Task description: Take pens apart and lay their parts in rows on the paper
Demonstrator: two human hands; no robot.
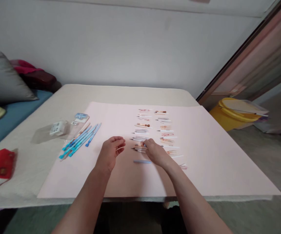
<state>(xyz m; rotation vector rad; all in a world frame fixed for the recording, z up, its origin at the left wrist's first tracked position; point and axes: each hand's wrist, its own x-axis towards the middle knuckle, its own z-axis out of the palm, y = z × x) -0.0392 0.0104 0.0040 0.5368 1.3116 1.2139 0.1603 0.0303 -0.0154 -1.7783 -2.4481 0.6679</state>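
My left hand (111, 152) hovers over the pink sheet with fingers half curled and apart, and nothing shows in it. My right hand (155, 151) reaches into the left of two columns of small pen parts, fingertips pinched together low over the sheet; what they hold is hidden. Near its fingertips lie slim white pen refills (138, 149) with dark tips. A pale blue pen barrel (141, 161) lies just below, partly covered by my right hand. To the right runs the other column, with a patterned piece (167, 134) beside a white refill (171, 137).
A loose pile of blue pens (82, 140) lies on the left of the pink sheet (218, 156). Beside it are clear packaging (41, 134) and a small blue-and-white packet (81, 116). A red packet (0, 165) sits at the table's left edge; a yellow bin (230, 115) stands right.
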